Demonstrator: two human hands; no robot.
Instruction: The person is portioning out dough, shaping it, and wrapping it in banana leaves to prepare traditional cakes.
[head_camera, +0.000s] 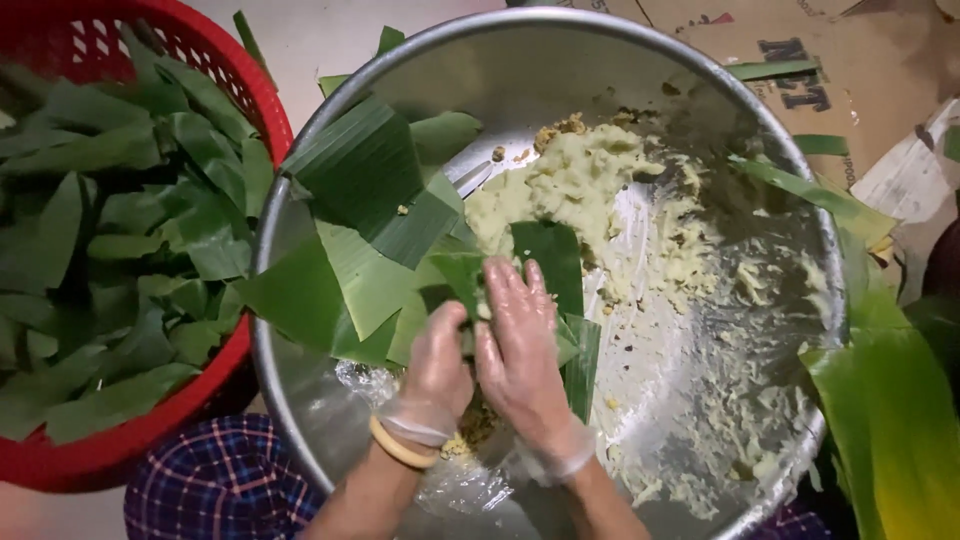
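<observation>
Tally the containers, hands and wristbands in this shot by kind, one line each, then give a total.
Steel bowl, holding pale dough and cut leaves: 1
Red basket, full of green leaf pieces: 1
Gloved hands, left hand and right hand, pressed together on a folded leaf: 2
Yellow wristband on the left wrist: 1
Total: 5
</observation>
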